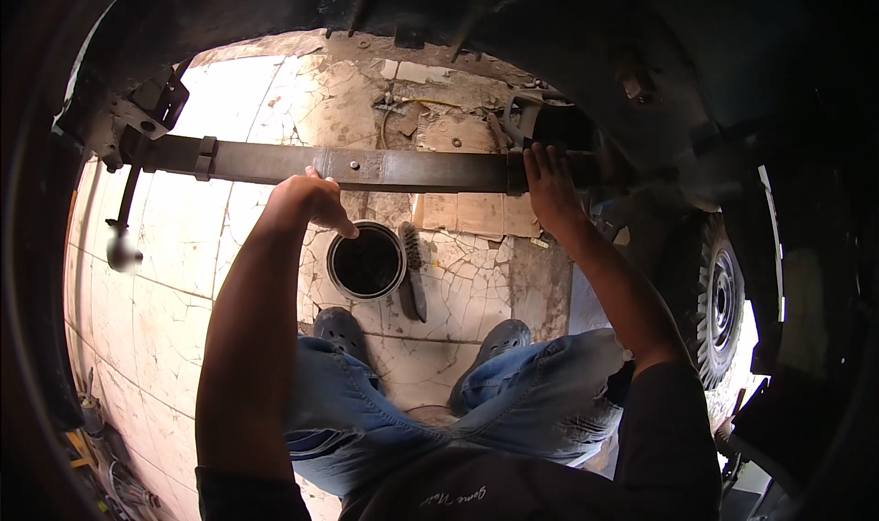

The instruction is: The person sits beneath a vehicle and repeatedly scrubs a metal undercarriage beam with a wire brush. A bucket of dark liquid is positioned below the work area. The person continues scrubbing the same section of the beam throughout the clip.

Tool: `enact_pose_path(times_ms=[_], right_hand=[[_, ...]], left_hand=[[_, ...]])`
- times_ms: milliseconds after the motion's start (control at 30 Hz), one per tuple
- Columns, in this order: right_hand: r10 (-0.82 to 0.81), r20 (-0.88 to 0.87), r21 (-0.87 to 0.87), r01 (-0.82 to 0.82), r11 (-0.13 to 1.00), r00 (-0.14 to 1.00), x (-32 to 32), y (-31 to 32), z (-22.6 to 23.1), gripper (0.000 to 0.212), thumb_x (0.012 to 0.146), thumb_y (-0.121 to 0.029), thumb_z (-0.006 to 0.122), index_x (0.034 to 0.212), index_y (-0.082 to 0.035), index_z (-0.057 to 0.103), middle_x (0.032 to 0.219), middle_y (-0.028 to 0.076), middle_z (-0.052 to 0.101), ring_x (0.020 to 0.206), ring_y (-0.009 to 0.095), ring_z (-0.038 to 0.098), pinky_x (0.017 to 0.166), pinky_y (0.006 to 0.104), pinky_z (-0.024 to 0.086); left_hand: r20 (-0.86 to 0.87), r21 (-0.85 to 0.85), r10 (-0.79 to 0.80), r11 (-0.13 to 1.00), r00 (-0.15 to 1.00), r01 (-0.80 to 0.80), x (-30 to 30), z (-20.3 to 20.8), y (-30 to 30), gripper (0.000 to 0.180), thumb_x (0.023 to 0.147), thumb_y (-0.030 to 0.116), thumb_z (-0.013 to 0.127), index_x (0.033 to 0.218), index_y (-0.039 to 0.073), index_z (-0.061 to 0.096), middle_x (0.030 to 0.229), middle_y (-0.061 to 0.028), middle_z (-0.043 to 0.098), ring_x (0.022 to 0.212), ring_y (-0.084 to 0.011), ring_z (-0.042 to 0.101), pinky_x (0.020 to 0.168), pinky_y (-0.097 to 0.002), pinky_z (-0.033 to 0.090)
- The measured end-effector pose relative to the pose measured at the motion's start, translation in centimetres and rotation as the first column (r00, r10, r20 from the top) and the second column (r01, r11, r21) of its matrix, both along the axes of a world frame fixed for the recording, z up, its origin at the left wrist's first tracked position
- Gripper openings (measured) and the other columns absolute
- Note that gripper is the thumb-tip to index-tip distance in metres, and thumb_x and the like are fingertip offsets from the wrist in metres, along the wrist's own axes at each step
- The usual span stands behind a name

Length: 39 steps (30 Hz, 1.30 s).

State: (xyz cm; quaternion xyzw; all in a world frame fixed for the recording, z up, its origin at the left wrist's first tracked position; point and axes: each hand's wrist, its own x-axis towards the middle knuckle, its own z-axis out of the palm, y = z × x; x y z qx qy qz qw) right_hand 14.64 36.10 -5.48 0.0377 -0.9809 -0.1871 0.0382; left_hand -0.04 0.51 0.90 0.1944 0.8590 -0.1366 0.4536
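A long flat steel leaf spring point(412, 168) runs crosswise in front of me, with a small bolt head point(354, 165) near its middle and a metal clip point(205, 158) around its left part. My left hand point(313, 200) is at the spring's near edge, a fingertip touching it and the thumb stretched away; some fingers are hidden. Flat against the spring's right part lies my right hand point(552, 189), fingers extended beside another clip point(515, 173). Below the left hand, an open round can point(366, 261) with dark insides stands on the floor. A wire brush point(413, 272) lies against its right side.
Dark vehicle bodywork point(403, 8) arches over the far side. A wheel point(721, 292) stands at the right. Cardboard point(467, 212) lies on the cracked tile floor point(165, 310) beyond the can. A rod with a rounded end point(124, 252) hangs at the left.
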Motion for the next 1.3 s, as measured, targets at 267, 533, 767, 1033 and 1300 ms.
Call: enact_pose_path(times_ms=[267, 533, 767, 1033, 1300], right_hand=[[-0.003, -0.031, 0.047, 0.005, 0.999, 1.0, 1.2, -0.4, -0.3, 0.057, 0.088, -0.009, 0.045, 0.142, 0.005, 0.033, 0.147, 0.026, 0.033, 0.136, 0.042, 0.032, 0.113, 0.051, 0.026], [-0.034, 0.024, 0.033, 0.033, 0.999, 0.999, 1.2, -0.8, 0.1, 0.06, 0.086, -0.005, 0.046, 0.142, 0.007, 0.03, 0.148, 0.027, 0.03, 0.136, 0.044, 0.03, 0.114, 0.0522, 0.025], [-0.069, 0.03, 0.026, 0.068, 0.997, 0.997, 0.9, -1.0, -0.2, 0.06, 0.088, -0.01, 0.048, 0.144, 0.005, 0.03, 0.15, 0.025, 0.028, 0.138, 0.042, 0.028, 0.114, 0.0517, 0.025], [-0.023, 0.089, 0.052, 0.019, 0.998, 0.996, 3.4, -1.5, 0.4, 0.056, 0.089, -0.013, 0.048, 0.14, 0.006, 0.035, 0.146, 0.027, 0.033, 0.134, 0.044, 0.034, 0.111, 0.0532, 0.029], [-0.08, 0.583, -0.318, 0.317, 0.893, 0.809, 9.5, -1.8, 7.6, 0.062, 0.081, 0.001, 0.056, 0.138, 0.009, 0.032, 0.138, 0.03, 0.04, 0.128, 0.045, 0.041, 0.102, 0.0476, 0.041]], left_hand=[[-0.045, 0.005, -0.041, 0.999, 0.998, 0.041, 0.3, 0.3, -0.3, 0.117, 0.071, 0.073, 0.063, 0.151, 0.003, 0.015, 0.154, -0.0301, 0.008, 0.142, -0.0408, 0.021, 0.112, -0.0439, 0.029], [-0.046, 0.022, -0.028, 0.999, 0.999, 0.029, 0.4, 0.3, -0.1, 0.115, 0.072, 0.073, 0.062, 0.15, 0.003, 0.016, 0.154, -0.0311, 0.009, 0.141, -0.0413, 0.023, 0.112, -0.0427, 0.029], [0.011, 0.048, 0.004, 0.999, 1.0, -0.004, 0.2, 0.4, -0.1, 0.102, 0.079, 0.07, 0.057, 0.147, 0.001, 0.026, 0.152, -0.0325, 0.012, 0.142, -0.04, 0.022, 0.112, -0.0435, 0.028], [0.02, 0.046, -0.114, 0.993, 0.993, 0.113, -0.6, -0.1, 0.7, 0.087, 0.083, 0.069, 0.051, 0.135, 0.0, 0.048, 0.148, -0.0371, 0.02, 0.142, -0.0402, 0.022, 0.11, -0.0472, 0.031], [-0.121, 0.032, -0.108, 0.993, 0.987, 0.113, 0.7, 0.9, 1.2, 0.081, 0.077, 0.072, 0.056, 0.121, 0.004, 0.063, 0.129, -0.0146, 0.058, 0.121, -0.0304, 0.054, 0.099, -0.0433, 0.045]])
